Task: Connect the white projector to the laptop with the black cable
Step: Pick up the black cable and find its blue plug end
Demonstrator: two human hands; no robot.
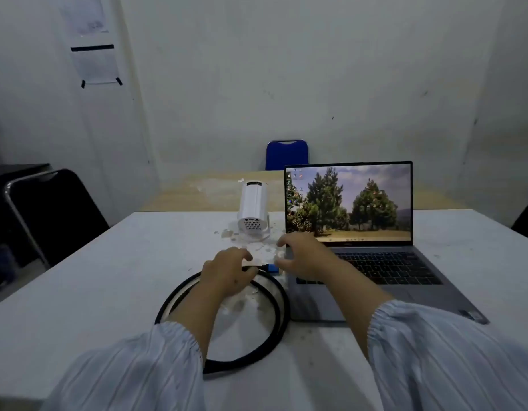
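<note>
Pinching black cable (274, 315) near its blue plug, left hand (227, 271), right hand (304, 256) spread beside laptop (375, 274)

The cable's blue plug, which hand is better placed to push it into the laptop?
Likely the left hand: its fingers already pinch the cable just behind the blue plug, which points at the laptop. The right hand holds nothing.

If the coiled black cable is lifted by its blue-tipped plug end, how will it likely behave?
The black cable lies in a round loop, so it probably holds some springy curl rather than hanging limp. Lifted at the plug, where the left hand rests, the coil would likely drag and unwind across the table. It looks thick, so likely moderately stiff.
</note>
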